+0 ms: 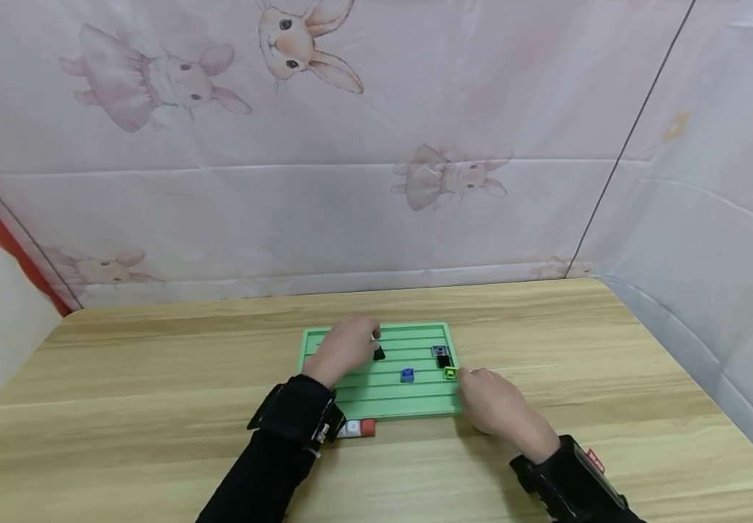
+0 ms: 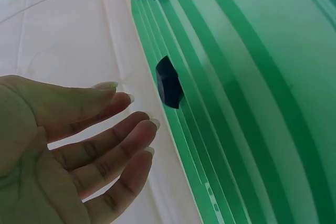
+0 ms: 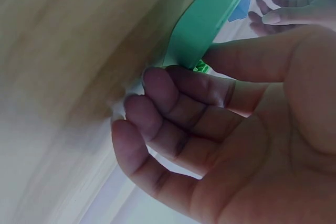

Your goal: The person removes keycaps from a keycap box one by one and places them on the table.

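Observation:
A light green ridged tray (image 1: 389,407) lies on the table. Over its left part is my left hand (image 1: 344,350), fingertips close to a small black piece (image 1: 379,354). In the left wrist view the fingers of that hand (image 2: 89,156) are loosely bent, holding nothing, apart from the black piece (image 2: 169,83). My right hand (image 3: 231,135) pinches the tray's edge (image 3: 197,27) between thumb and index finger. Beside it on the tray sit a lime green piece (image 1: 450,373), a black piece (image 1: 443,361) and a grey-purple piece (image 1: 439,350). A blue-purple piece (image 1: 407,375) stands nearer the middle.
A white and red block-like thing (image 1: 358,428) lies against the tray's front edge, partly hidden by the left wrist band. Wood-grain table surface (image 1: 154,407) surrounds the tray. A rabbit-printed curtain (image 1: 324,218) hangs behind the table.

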Tool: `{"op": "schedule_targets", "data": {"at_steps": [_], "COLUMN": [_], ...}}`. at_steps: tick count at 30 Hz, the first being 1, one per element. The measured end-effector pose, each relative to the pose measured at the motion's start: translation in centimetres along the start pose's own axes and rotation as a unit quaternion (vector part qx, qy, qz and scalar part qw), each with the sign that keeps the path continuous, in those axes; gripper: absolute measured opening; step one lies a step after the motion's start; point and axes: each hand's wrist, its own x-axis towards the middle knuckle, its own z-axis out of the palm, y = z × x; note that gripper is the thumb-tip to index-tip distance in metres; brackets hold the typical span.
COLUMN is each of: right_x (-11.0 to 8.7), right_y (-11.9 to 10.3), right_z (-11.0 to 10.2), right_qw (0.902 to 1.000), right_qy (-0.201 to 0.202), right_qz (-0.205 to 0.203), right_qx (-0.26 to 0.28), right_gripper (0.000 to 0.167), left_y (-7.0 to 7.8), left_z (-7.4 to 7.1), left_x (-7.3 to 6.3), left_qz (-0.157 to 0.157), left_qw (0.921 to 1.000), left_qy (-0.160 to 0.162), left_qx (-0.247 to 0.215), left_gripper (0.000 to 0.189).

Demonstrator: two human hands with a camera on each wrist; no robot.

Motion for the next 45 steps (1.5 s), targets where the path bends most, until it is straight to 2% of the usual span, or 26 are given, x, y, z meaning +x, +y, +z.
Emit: {"op": "schedule_targets", "data": {"at_steps": [5, 10, 15, 17, 24, 27, 30, 38, 45], "right_x": [0.0, -0.1, -0.1, -0.1, 0.0, 0.0, 0.0, 0.0, 0.0], "right_y": [-0.1, -0.3, -0.4, -0.4, -0.3, -0.2, -0.1, 0.0, 0.0], "right_z": [0.0, 0.0, 0.0, 0.0, 0.1, 0.1, 0.1, 0.1, 0.1], "right_qw": [1.0000, 0.9999, 1.0000, 1.0000, 1.0000, 1.0000, 1.0000, 1.0000, 1.0000], "right_qy": [-0.004, -0.006, -0.005, -0.004, -0.001, 0.000, 0.001, 0.002, 0.001], "right_qz": [0.001, 0.002, 0.001, 0.000, 0.002, 0.002, 0.001, 0.004, 0.003], "right_qx": [0.005, 0.010, 0.008, 0.005, 0.002, 0.003, 0.002, 0.003, 0.002], "right_gripper": [0.012, 0.012, 0.011, 0.011, 0.010, 0.010, 0.010, 0.009, 0.010], "left_y": [0.4, 0.6, 0.6, 0.5, 0.2, 0.3, 0.3, 0.7, 0.8], "left_z": [0.2, 0.6, 0.9, 1.0, 1.1, 1.0, 0.9, 0.5, 0.3], "left_x": [0.4, 0.6, 0.5, 0.4, 0.4, 0.3, 0.2, -0.2, -1.4], "left_qz": [0.005, 0.024, 0.007, -0.002, 0.014, 0.004, 0.001, 0.035, 0.066], "left_qw": [0.9999, 0.9986, 0.9973, 0.9975, 0.9981, 0.9983, 0.9986, 0.9989, 0.9976], "left_qy": [-0.012, -0.041, -0.070, -0.068, -0.057, -0.056, -0.050, -0.029, -0.011], "left_qx": [-0.004, 0.022, 0.025, 0.018, 0.015, 0.015, 0.018, 0.013, 0.020], "left_gripper": [0.022, 0.024, 0.035, 0.039, 0.042, 0.036, 0.040, 0.040, 0.026]}}
